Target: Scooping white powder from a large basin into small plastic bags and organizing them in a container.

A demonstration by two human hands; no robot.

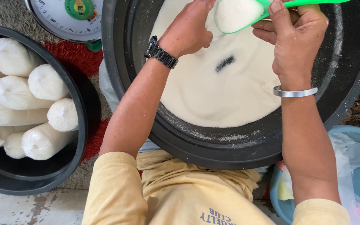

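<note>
Black tub (146,125), right hand (296,37) clasping green scoop (246,16)

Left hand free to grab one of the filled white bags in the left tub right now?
Probably not: the left hand is up at the green scoop over the big basin. The filled bags lie uncovered in the left tub, within arm's reach.

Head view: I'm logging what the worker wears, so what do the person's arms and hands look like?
Both arms are bare below short pale-yellow sleeves. The left hand has a dark metal-link wristwatch on its wrist. The right hand has a plain open silver bangle on its wrist. No gloves or rings show.
</note>
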